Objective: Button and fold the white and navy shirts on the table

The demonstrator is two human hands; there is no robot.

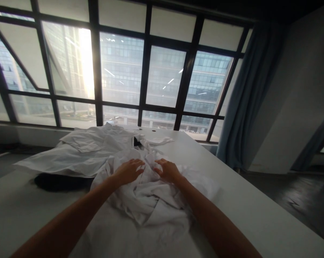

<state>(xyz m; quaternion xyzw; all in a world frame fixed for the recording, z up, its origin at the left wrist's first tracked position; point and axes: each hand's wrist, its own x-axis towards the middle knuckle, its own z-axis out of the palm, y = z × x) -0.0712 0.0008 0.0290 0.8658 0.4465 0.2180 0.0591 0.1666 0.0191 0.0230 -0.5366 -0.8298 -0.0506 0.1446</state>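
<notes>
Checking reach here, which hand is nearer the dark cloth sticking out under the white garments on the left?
Left. The left hand rests on the crumpled white garment, closer to the dark cloth; the right hand lies farther right.

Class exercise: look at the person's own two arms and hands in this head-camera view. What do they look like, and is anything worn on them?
Both forearms are bare as far as the frame shows: no sleeves, gloves, watch or bracelet in view. The left hand and right hand are bare too, with no rings that can be made out in the dim light. No markings are visible.
</notes>
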